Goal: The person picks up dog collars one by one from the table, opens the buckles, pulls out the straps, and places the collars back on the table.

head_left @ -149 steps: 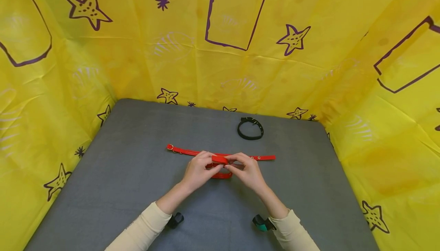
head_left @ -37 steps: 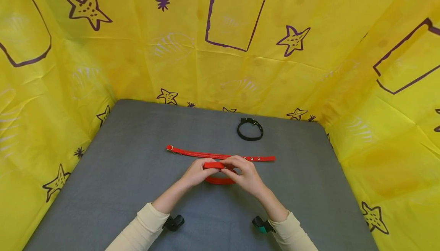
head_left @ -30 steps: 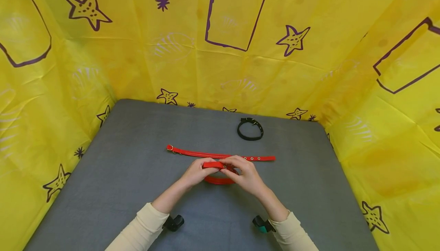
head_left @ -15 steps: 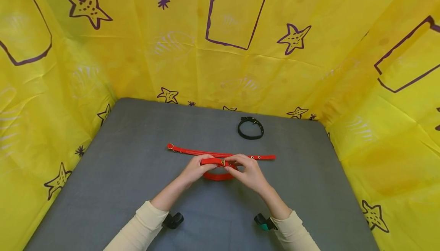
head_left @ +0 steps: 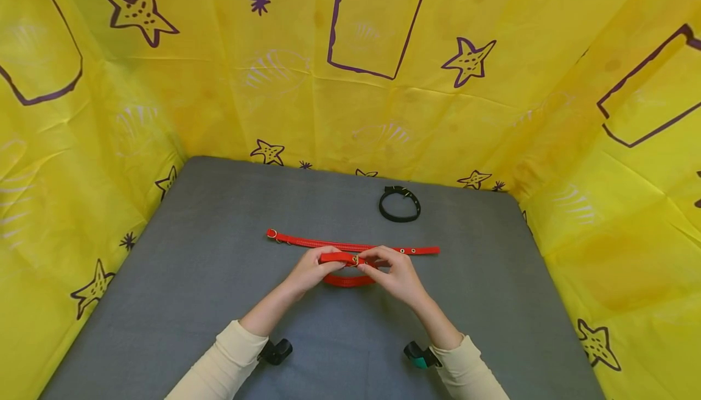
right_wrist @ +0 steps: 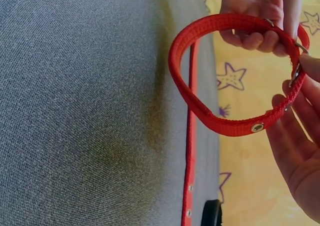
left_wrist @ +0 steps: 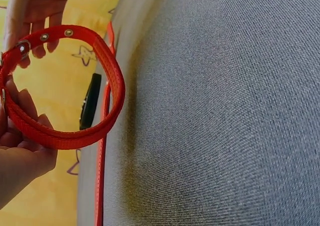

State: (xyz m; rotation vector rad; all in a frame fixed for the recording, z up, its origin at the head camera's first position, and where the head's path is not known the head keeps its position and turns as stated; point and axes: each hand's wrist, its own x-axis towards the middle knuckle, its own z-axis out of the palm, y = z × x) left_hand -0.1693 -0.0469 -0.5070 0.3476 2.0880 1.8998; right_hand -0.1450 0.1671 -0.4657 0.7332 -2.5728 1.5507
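Note:
A red collar (head_left: 348, 281) with metal eyelets is bent into a loop, its strap threaded at a gold buckle (head_left: 355, 260). Both hands hold it above the table. My left hand (head_left: 306, 271) grips the strap to the left of the buckle, thumb toward me. On the buckle's right side, my right hand (head_left: 398, 275) pinches the collar between thumb and fingers. In the left wrist view the loop of the collar (left_wrist: 117, 81) hangs round and open below the fingers. The right wrist view shows the collar (right_wrist: 182, 83) with the right fingertips right at the buckle.
Behind the hands a second red collar (head_left: 306, 242) lies stretched out flat on the grey table (head_left: 219, 205). Farther back rests a black collar (head_left: 399, 220), buckled into a ring. Yellow printed cloth (head_left: 263, 101) walls the table at the back and both sides.
Since five seconds ago the hands have shifted and spread slightly, and the gold buckle has come into view between them. Over the last half second almost nothing moves.

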